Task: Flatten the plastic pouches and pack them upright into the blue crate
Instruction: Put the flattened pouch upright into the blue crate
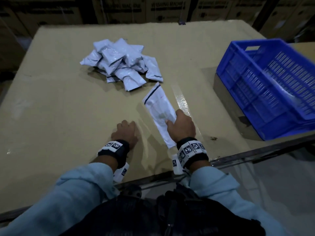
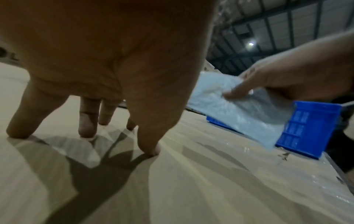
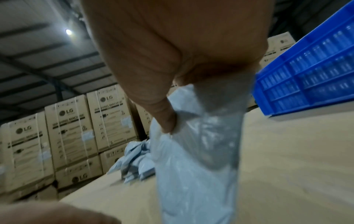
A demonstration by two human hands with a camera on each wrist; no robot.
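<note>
My right hand (image 1: 179, 125) pinches a long flat white pouch (image 1: 157, 104) with a dark stripe near its far end, lifted off the cardboard; the right wrist view has the thumb pressed on this pouch (image 3: 197, 159). My left hand (image 1: 127, 132) rests on the cardboard table (image 1: 59, 99) with fingers spread and fingertips (image 2: 149, 150) down, holding nothing. A heap of white pouches (image 1: 121, 62) lies at the table's middle back. The blue crate (image 1: 272, 82) stands at the right, tilted, apart from both hands; it shows no pouches inside.
Stacked cardboard boxes (image 3: 67, 133) of washing machines line the back beyond the table. A metal table edge (image 1: 255, 154) runs along the near right side. Glossy tape (image 1: 182, 99) strips cross the cardboard by the held pouch.
</note>
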